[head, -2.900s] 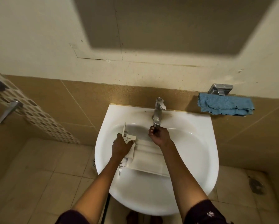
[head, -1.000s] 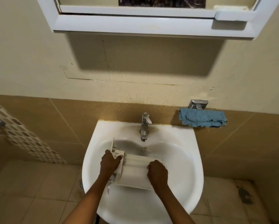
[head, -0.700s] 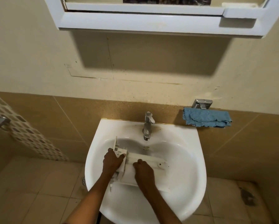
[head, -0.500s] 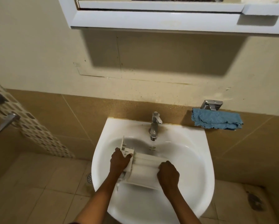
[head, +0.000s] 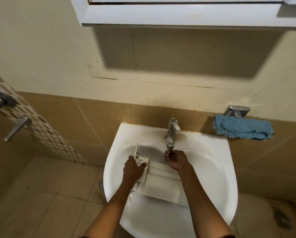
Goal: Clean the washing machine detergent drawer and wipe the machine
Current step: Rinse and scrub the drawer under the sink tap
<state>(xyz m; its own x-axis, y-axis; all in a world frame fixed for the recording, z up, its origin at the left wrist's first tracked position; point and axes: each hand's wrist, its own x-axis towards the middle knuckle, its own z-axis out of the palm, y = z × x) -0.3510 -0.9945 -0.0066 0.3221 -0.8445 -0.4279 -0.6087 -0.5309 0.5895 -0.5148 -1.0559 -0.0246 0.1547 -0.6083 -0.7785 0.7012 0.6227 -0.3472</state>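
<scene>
- A white detergent drawer lies across the basin of a white sink, out of its machine and under both hands, its long body running from the left hand toward the right forearm.
- The left hand grips the drawer's compartment end, thumb hooked over the top edge and fingers wrapped round the far side, holding it steady.
- The right hand is raised off the drawer, its fingers curled round the tip of the chrome tap just beyond it. Whether water is running cannot be told.
- Judged from this, the job is at the rinse stage: the drawer is removed and in the basin, but no soap or brush is visible and how clean it is cannot be made out.
- Well to the right of the right hand, a folded blue cloth sits untouched on the ledge below a metal bracket, likely waiting for the wipe-down.
- Above both hands hangs a white wall cabinet; a tiled floor spreads to the left of the left hand.
- The washing machine is out of view, so refitting the drawer and wiping the machine appear to remain.
</scene>
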